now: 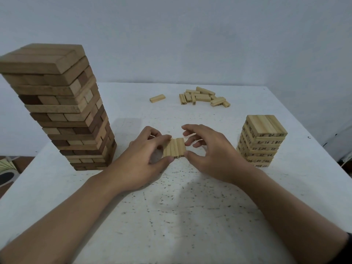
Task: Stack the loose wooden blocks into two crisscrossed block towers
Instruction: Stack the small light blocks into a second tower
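Speckled white table, plain pale wall behind it

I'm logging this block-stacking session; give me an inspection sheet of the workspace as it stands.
Surface: white table, speckled with dark marks.
Job's things: tall dark tower left; short numbered tower right; three-block row between the hands; loose pile and single block at the far side.
Clutter: nothing seen.
Grippers: left hand and right hand both pinch the three-block row.
Cables: nothing seen.
Surroundings: plain wall; unclear items on the floor at left.
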A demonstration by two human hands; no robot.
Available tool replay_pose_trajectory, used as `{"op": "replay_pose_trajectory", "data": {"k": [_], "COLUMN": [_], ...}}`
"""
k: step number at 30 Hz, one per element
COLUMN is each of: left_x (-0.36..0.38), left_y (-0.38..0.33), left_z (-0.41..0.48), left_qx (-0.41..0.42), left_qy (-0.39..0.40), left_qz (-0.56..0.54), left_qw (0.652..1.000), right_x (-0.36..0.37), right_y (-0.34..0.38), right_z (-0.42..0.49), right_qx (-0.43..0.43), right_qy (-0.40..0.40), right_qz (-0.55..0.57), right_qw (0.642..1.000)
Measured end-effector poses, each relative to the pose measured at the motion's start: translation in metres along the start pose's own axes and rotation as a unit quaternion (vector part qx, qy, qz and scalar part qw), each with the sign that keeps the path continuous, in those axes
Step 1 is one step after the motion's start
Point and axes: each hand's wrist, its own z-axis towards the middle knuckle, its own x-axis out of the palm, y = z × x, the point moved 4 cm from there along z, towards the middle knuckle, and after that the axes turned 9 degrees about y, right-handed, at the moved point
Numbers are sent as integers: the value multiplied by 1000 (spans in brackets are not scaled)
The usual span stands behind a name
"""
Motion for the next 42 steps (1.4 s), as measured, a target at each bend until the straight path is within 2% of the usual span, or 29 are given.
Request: {"op": "replay_pose_trajectory", "data": {"k": [12, 16, 19, 23, 27, 29, 34, 38, 42], "left_x": [-5, -3, -3, -1, -4, -4, -4, 7, 12], "left_y": [-4, -3, -7, -11, -9, -11, -7, -4, -2], "left_z": [-1, -3, -3, -2, -2, -3, -3, 0, 2], "left_qx": [13, 3, 2, -17, -27, -23, -13, -6, -8], "left_qy": [-31, -13, -35, -49, -47, -36, -4, 34, 12], "left_qz": [-11, -42, -65, -21, -28, -12, 48, 135, 172], "left_qw": [999, 999, 997, 998, 998, 999, 999, 990, 985], "right_x": [1, 3, 4, 6, 8, 9, 22, 27, 30], "right_y": [-8, -6, -4, -3, 1, 4, 3, 3, 3], "right_z": [4, 4, 4, 4, 1, -3, -11, -12, -11], "right_qx": [17, 14, 30, 44, 48, 49, 102, 106, 106], "right_qy": [-13, -13, -14, -9, -2, 24, 181, 193, 185], "right_qz": [0, -19, -22, -40, -86, -152, -240, -281, -308], "right_qw": [1000, 1000, 999, 998, 995, 987, 948, 934, 927]}}
